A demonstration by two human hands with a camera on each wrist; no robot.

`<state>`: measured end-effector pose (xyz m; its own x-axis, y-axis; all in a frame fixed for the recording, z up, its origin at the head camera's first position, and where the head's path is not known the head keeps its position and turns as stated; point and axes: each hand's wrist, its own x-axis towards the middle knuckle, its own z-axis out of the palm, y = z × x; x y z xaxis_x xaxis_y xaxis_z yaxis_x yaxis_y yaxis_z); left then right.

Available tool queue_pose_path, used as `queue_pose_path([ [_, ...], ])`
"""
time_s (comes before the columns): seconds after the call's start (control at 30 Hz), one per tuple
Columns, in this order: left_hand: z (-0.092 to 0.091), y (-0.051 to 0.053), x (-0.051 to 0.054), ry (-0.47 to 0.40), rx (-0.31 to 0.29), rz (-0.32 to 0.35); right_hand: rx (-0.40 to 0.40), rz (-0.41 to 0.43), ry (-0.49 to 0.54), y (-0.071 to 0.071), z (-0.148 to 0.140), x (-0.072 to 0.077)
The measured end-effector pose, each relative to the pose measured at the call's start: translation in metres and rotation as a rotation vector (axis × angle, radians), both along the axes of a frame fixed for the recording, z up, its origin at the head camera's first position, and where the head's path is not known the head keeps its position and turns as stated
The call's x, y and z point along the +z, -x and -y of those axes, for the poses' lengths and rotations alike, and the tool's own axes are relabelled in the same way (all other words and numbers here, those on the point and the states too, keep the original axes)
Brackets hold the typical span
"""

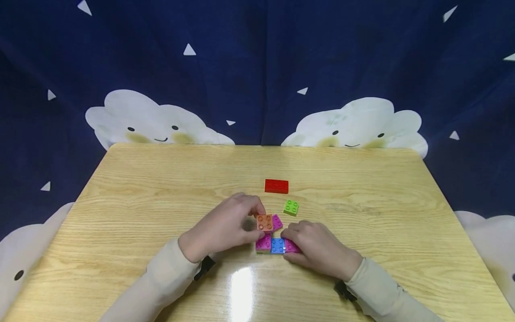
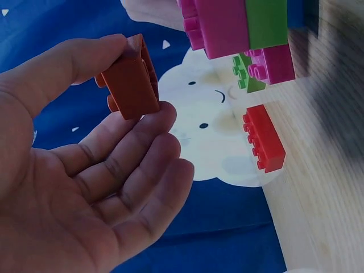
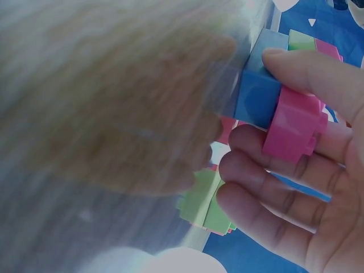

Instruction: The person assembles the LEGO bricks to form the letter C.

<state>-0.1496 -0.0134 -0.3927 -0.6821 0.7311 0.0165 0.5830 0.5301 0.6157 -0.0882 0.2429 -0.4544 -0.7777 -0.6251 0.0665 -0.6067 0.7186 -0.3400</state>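
Note:
My left hand point(image 1: 225, 227) pinches an orange brick point(image 2: 129, 85) between thumb and fingers, just above a joined build. That build has a pink brick point(image 1: 263, 242) stacked on a green one point(image 2: 267, 23) at its left end and a blue brick point(image 1: 277, 245) in the middle. At its right end is another pink brick point(image 3: 296, 122), gripped between the thumb and fingers of my right hand point(image 1: 319, 246). The orange brick's studs face up in the head view. Behind it a loose pink brick point(image 1: 277, 222) lies partly hidden.
Beyond the hands, a small green brick point(image 1: 291, 207) and a long red brick point(image 1: 276, 186) lie on the wooden table point(image 1: 169, 174). A dark blue cloth point(image 1: 241, 58) with white clouds hangs at the table's far edge.

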Motion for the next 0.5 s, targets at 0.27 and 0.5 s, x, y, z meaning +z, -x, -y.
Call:
queue_pose_path([
  [0.27, 0.0011, -0.0038, -0.0042, 0.007, -0.020, 0.006, 0.003, -0.016, 0.008, 0.0000, -0.0003, -0.0003],
  [0.5, 0.0006, -0.0053, -0.0068, 0.019, -0.036, 0.006, 0.004, -0.005, 0.000, 0.0008, -0.0001, 0.0008],
])
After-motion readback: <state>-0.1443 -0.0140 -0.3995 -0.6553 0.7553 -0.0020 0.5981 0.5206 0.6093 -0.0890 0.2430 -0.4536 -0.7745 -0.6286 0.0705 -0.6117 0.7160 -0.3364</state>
